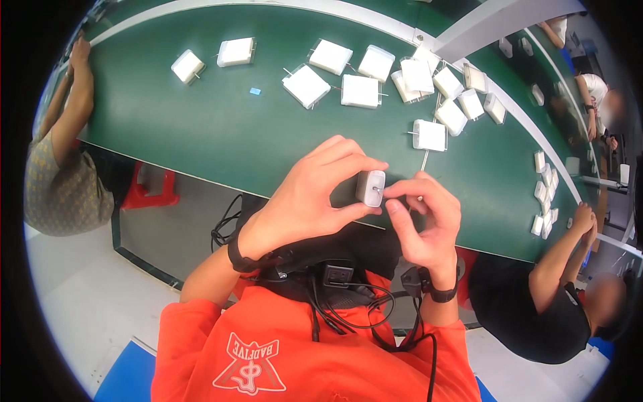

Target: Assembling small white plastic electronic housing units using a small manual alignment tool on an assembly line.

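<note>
My left hand is closed around a small white block-shaped unit, thumb below and fingers above. A short metal piece shows at the unit's grey end face. My right hand is closed beside that end, its index finger and thumb close to the metal piece. A thin metal rod runs out from behind the right hand's curled fingers over the table, and its end seems to show between them. Whether the fingertips also pinch something small cannot be seen.
On the green table lie several white blocks in clear sleeves, some with thin pins sticking out. A small blue piece lies left of them. More white units are heaped at the right. Co-workers sit left and right; a red stool stands below.
</note>
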A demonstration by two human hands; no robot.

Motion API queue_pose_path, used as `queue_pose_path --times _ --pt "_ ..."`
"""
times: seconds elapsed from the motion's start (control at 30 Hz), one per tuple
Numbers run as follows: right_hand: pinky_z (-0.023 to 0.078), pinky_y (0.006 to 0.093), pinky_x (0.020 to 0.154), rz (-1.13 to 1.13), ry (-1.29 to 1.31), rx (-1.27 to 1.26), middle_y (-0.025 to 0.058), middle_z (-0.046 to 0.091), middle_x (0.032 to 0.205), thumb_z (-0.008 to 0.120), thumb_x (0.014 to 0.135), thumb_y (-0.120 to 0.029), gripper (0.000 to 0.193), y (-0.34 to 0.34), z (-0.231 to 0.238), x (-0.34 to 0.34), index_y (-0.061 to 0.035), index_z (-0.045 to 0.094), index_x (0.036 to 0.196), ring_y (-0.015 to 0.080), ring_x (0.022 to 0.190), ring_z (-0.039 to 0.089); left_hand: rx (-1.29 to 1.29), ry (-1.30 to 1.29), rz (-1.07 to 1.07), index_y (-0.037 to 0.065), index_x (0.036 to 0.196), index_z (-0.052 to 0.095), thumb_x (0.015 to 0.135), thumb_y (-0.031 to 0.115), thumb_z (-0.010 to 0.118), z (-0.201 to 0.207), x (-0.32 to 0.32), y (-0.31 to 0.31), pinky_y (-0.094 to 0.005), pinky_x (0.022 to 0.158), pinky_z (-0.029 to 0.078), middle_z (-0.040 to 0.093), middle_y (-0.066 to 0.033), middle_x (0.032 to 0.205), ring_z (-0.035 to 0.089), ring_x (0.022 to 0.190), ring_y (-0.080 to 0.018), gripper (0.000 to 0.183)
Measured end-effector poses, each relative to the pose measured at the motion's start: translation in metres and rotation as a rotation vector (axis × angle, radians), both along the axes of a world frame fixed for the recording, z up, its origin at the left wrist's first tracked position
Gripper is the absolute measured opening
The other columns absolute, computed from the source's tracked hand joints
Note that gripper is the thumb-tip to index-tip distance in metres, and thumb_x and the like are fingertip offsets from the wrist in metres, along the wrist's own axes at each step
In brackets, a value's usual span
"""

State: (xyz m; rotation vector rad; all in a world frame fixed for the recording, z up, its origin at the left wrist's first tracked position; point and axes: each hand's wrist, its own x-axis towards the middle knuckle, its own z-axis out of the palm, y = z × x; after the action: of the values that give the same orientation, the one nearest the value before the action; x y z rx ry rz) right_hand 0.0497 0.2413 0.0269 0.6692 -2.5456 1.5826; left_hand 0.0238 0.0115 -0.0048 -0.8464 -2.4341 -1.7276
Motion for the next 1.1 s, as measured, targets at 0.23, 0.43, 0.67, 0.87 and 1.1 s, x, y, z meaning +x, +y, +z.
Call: queue_pose_path --times 0.23,0.43,0.67,0.87,1.1 --pt "0.041 0.0293 0.055 0.039 0.05 0.0 0.0052 0.062 0.079 0.078 0.089 0.005 0.02 -0.0031 0.0027 -0.0076 -0.0046 0.081 0.107 0.0154 0.062 0.054 0.021 0.018 -0.053 0.007 0.127 0.079 0.078 0.006 0.092 -0.0013 0.0007 -0.0039 -0.0402 0.093 0.057 0.077 -0.0059 0.116 0.069 0.106 -0.0283 0.051" --pt "0.042 0.0302 0.056 0.023 0.013 0.004 0.0057 0.063 0.078 0.082 0.089 -0.001 0.017 -0.0002 0.0057 -0.0041 -0.0047 0.079 0.105 0.0166 0.063 0.056 0.028 0.022 -0.077 0.008 0.124 0.08 0.078 0.005 0.091 -0.0024 0.0002 -0.002 -0.0413 0.096 0.057 0.078 -0.0051 0.119 0.069 0.11 -0.0296 0.048" --pt "0.04 0.03 0.055 0.017 0.023 0.009 0.005 0.063 0.077 0.082 0.089 -0.002 0.016 -0.0018 0.0059 -0.0022 -0.0044 0.078 0.104 0.0154 0.061 0.054 0.013 0.03 -0.092 0.007 0.122 0.08 0.076 0.002 0.091 -0.001 -0.0007 -0.0027 -0.0414 0.096 0.058 0.077 -0.0053 0.122 0.068 0.111 -0.0304 0.047" --pt "0.04 0.0295 0.055 -0.023 0.033 0.023 0.0051 0.065 0.079 0.078 0.089 0.003 0.016 -0.0067 0.0076 -0.005 -0.0041 0.077 0.104 0.0139 0.06 0.053 0.03 0.043 -0.074 0.007 0.122 0.08 0.075 0.002 0.091 -0.0056 0.001 -0.0029 -0.0412 0.096 0.058 0.077 -0.0052 0.121 0.068 0.111 -0.0305 0.049" --pt "0.034 0.0274 0.053 0.027 0.034 -0.049 0.0044 0.066 0.081 0.075 0.089 0.006 0.016 -0.0035 0.0061 -0.0049 -0.0033 0.075 0.103 0.0111 0.059 0.048 0.023 0.04 -0.076 0.006 0.122 0.079 0.076 0.002 0.091 -0.0031 0.0004 -0.0023 -0.0415 0.095 0.058 0.076 -0.0054 0.12 0.068 0.11 -0.0303 0.048"
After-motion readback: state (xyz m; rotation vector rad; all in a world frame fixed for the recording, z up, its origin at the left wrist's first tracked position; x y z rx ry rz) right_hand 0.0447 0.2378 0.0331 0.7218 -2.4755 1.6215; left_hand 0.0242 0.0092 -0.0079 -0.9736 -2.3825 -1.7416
